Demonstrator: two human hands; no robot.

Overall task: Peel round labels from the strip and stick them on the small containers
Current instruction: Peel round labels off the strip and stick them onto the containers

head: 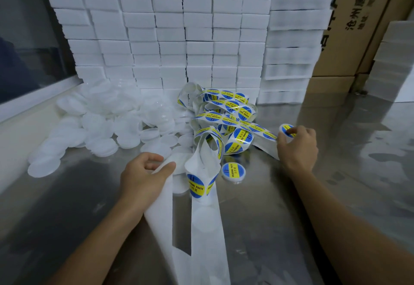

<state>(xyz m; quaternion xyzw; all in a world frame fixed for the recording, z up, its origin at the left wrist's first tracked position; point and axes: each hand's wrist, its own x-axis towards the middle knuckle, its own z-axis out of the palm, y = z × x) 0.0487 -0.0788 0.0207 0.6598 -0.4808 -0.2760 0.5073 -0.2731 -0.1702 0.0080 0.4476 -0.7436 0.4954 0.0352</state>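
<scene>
Heap of white round plastic containers (94,123) far left of my hands, tangled blue-and-yellow label strip (226,114) right of it, stacked white foam blocks (170,33) behind both, one labelled container (233,171) near, between my hands

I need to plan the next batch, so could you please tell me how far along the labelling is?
Barely started. One labelled container lies on the steel table. The right hand presses a label on a second container, while the left hand holds the label strip. A heap of unlabelled containers remains.

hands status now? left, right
Left hand: gripping the empty backing strip.
Right hand: holding a small container, thumb on its round label.
</scene>
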